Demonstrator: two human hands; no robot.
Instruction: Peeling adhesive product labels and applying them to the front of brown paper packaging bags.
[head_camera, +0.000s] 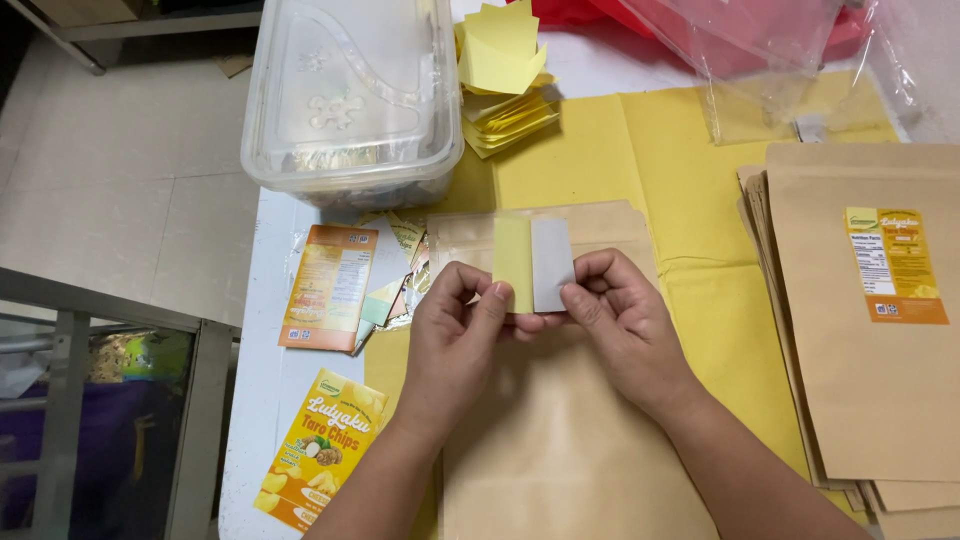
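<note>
Both hands pinch one small sticker sheet above a plain brown paper pouch lying flat on the table. My left hand grips the yellow backing half at its lower left. My right hand grips the pale grey half at its lower right. The two halves are partly peeled apart, side by side. The pouch's top edge shows behind the sheet.
A clear lidded plastic tub stands at the back left, a heap of yellow backing papers beside it. Orange labels and a yellow label lie left. A stack of labelled brown pouches lies right. Clear bags sit at the back.
</note>
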